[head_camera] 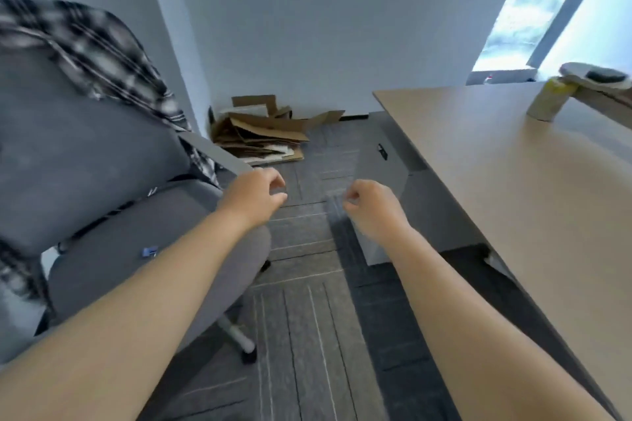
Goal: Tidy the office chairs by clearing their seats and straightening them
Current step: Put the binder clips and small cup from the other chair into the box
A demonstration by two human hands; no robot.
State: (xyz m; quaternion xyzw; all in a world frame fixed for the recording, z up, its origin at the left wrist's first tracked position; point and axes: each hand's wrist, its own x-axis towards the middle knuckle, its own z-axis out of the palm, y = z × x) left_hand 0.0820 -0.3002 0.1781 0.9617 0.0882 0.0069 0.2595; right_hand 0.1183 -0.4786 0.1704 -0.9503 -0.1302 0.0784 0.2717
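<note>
**Two empty hands reach out between a grey office chair and a counter**

A grey carpeted floor (307,335) fills the middle of the view, under a pale wall; a light wooden counter (496,181) runs along the right side; a grey office chair (85,174) stands on the left, its seat turned toward the floor gap; a black-and-white plaid shirt (102,51) hangs over the top and side of its backrest; a grey cabinet (386,161) sits under the counter's near corner; flattened cardboard (260,137) lies heaped on the floor against the wall; a blurred yellowish container (547,102) stands on the far part of the counter; the left hand (253,196) hovers past the front edge of the seat, grip loosely curled, fingers half spread, pinching nothing; the right hand (372,208) hovers just beside it above the floor, grip curled nearly closed, likewise empty; a small blue clip (149,251) rests on the seat, near the left forearm.
</note>
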